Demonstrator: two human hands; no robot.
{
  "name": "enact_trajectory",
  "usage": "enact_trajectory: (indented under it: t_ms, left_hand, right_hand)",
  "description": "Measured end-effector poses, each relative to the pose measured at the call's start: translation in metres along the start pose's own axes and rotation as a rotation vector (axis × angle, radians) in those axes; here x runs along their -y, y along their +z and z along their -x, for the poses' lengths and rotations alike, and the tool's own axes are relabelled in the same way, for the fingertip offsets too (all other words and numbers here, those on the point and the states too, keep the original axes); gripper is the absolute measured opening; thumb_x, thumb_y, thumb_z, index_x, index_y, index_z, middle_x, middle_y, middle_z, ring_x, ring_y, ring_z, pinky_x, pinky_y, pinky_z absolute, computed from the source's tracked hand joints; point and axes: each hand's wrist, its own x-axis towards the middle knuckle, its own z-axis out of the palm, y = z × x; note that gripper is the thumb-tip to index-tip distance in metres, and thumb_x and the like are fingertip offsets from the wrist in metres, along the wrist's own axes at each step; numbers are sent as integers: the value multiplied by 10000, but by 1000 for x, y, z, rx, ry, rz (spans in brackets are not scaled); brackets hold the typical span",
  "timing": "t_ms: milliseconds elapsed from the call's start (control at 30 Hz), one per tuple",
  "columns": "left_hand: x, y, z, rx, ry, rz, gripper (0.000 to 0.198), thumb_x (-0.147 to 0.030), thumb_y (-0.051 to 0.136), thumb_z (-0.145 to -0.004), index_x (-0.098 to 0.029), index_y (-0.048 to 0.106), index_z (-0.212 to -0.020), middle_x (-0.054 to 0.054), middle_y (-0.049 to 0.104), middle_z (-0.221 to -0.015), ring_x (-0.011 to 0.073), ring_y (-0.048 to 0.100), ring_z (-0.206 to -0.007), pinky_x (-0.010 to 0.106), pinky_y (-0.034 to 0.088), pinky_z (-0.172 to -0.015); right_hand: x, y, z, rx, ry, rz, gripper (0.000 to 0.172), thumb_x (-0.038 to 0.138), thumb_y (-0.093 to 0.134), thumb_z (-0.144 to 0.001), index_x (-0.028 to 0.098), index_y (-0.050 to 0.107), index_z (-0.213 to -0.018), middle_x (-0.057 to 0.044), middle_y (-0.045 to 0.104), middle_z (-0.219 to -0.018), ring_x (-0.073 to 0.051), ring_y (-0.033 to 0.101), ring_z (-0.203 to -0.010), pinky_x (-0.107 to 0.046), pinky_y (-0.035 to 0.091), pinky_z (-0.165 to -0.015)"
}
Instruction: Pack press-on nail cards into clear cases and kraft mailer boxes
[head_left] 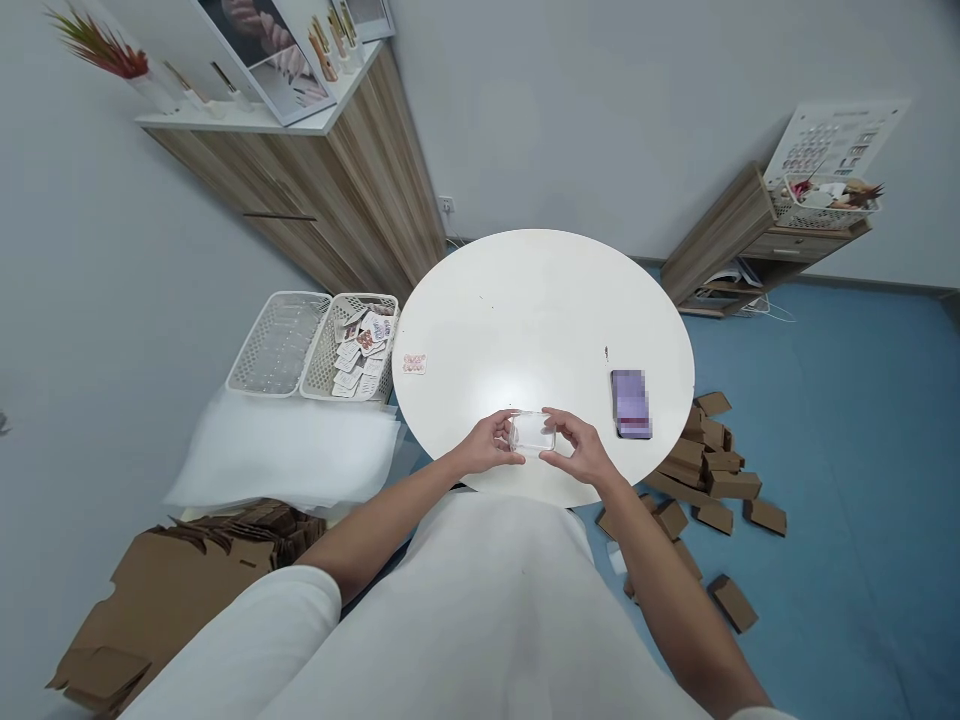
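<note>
A small clear plastic box (pixel 532 432) is held over the near edge of the round white table (pixel 540 300). My left hand (pixel 491 442) grips its left end between thumb and fingers. At the opposite end, my right hand (pixel 576 447) pinches it the same way. Whether the box contains anything cannot be made out. To the right of my right hand lies a phone (pixel 631 404) with a purple screen. A small card with pinkish printing (pixel 414 364) rests near the table's left edge.
Left of the table stand a white basket of printed cards (pixel 365 350) and a basket of clear plastic pieces (pixel 277 345). White sheets (pixel 292 445) and flattened cardboard (pixel 187 580) lie nearer me. Small brown boxes (pixel 733 485) are scattered on the floor at right. A wooden cabinet (pixel 360 170) stands behind left.
</note>
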Motion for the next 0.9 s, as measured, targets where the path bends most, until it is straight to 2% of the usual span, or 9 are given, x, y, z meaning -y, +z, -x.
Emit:
enact_trajectory:
  t_ms: [133, 267, 433, 633, 733, 900]
  left_hand:
    - [2, -4, -1, -24, -45, 59, 806, -241, 772, -560, -233, 394, -1271, 22, 518, -924, 108, 542, -773, 302, 466, -719]
    - [4, -5, 0, -98, -135, 152, 796, -208, 739, -611, -259, 337, -1296, 9, 536, -911, 81, 558, -709, 301, 460, -726]
    - [4, -4, 0, -176, -275, 243, 441, -271, 676, -687, -204, 507, -1089, 10, 550, -830, 112, 595, -715, 299, 482, -694]
    - [14, -4, 1, -198, -216, 162, 396, -305, 689, -670, -171, 543, -1013, 7, 554, -797, 105, 592, -667, 300, 479, -675]
    - [20, -4, 2, -178, -175, 124, 385, -311, 681, -673, -168, 550, -1006, 11, 563, -798, 112, 595, -670, 295, 466, -673]
    - [29, -2, 4, -187, -154, 112, 362, -274, 677, -662, -160, 555, -983, 15, 578, -805, 116, 598, -682, 306, 451, -705]
  right_hand:
    - [-2, 0, -13, 22, 132, -160, 412, 444, 645, -671, 222, 510, -991, -106, 523, -1194, -180, 618, -837, -355, 501, -732]
    - [-3, 1, -20, 19, 190, -226, 392, 453, 629, -684, 223, 497, -973, -84, 527, -1165, -168, 620, -796, -335, 507, -681]
    - [-2, 1, -22, 20, 209, -203, 405, 470, 631, -673, 221, 490, -960, -74, 544, -1114, -175, 614, -807, -342, 509, -693]
    - [-7, 5, -29, -134, 303, -151, 355, 552, 416, -798, 220, 495, -893, -23, 594, -893, -151, 617, -731, -383, 492, -771]
    - [-11, 8, -32, -175, 372, -90, 371, 542, 412, -803, 226, 490, -982, -20, 602, -869, -132, 614, -610, -415, 475, -790]
    - [-21, 14, -33, -179, 425, -140, 447, 531, 414, -802, 195, 523, -1076, -37, 591, -855, -125, 591, -570, -387, 503, -716]
